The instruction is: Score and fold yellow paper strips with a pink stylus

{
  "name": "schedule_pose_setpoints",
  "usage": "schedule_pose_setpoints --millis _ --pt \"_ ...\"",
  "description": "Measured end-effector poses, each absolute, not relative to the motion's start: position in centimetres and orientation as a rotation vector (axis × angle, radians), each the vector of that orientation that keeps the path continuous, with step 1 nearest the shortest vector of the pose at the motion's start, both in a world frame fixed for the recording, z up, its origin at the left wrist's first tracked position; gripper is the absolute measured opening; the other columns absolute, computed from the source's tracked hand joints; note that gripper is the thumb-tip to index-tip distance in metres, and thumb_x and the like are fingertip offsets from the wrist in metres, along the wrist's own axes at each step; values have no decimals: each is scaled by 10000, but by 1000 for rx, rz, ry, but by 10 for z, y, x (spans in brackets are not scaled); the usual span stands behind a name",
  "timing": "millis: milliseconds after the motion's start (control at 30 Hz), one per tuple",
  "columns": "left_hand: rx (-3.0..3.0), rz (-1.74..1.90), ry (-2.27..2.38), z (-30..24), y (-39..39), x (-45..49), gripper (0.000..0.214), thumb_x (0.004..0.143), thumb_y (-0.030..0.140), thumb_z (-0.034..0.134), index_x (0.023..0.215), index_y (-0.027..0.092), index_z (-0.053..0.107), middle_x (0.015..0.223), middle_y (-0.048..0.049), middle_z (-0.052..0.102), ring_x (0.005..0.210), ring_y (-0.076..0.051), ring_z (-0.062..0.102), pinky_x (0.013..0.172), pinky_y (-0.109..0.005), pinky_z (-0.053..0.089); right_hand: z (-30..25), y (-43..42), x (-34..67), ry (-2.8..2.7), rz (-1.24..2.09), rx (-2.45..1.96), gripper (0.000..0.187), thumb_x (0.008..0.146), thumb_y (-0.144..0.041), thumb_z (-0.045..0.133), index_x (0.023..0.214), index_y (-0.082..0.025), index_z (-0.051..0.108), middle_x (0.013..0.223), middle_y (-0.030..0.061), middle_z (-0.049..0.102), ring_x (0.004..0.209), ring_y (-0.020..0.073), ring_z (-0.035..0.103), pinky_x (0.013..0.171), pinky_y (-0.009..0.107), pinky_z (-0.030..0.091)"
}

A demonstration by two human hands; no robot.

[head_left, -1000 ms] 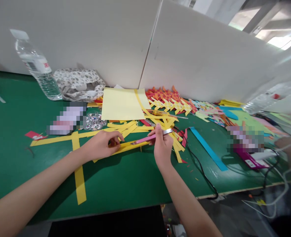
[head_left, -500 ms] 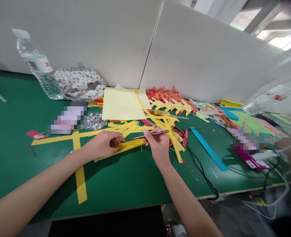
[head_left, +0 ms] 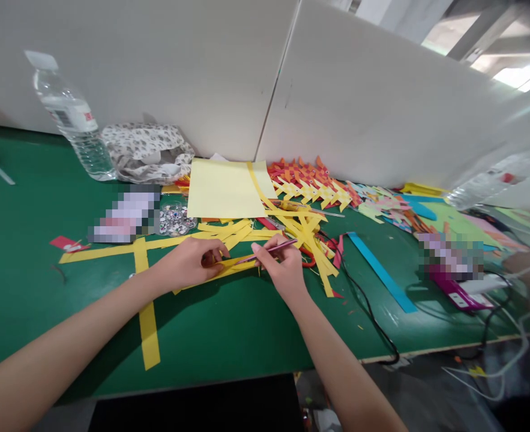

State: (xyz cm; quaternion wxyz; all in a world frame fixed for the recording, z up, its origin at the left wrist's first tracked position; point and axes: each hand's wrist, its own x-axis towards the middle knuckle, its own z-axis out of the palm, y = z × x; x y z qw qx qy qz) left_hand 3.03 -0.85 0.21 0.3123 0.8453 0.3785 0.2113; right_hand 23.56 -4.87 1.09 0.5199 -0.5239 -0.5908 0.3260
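Note:
My left hand is closed on the left part of a folded yellow paper strip. In my right hand is a slim dark pink pen-like tool, pinched between thumb and fingers. Its tip points left and lies against the yellow strip, close to my left fingers. Whether my right fingers also touch the strip's right end, I cannot tell. More yellow paper strips are heaped beyond and to the right of my hands. One long strip runs toward the table's front edge under my left forearm.
Behind the strips stand a pale yellow sheet, woven paper fish shapes and a packet of googly eyes. A water bottle stands at the back left. A blue strip and a black cable lie to the right on the green table.
My right hand has shifted slightly left, and the tool's tip has come down from above the strip onto it. My left hand stays where it was.

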Motion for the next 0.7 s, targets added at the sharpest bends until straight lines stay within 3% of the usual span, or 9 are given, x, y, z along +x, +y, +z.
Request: schedule_pose_setpoints --millis 367,533,700 --pt "2244 559 983 3 -9 31 136 785 255 555 904 197 589 696 20 653 554 -90 566 516 -188 426 10 -47 233 -1500 721 -1345 246 737 -377 676 647 -211 518 569 -23 570 532 146 559 520 264 423" --pt "2260 547 986 3 -8 31 144 783 256 563 914 202 586 692 27 647 554 -88 563 517 -189 420 8 -46 233 -1488 674 -1440 253 673 -393 726 764 -206 582 710 10 651 662 176 626 623 287 487" --pt "2267 557 993 1 -7 31 159 775 250 570 926 203 586 706 26 648 564 -88 566 527 -192 423 5 -44 233 -1481 584 -1505 222 670 -370 722 743 -209 587 737 24 679 698 195 648 664 312 495"
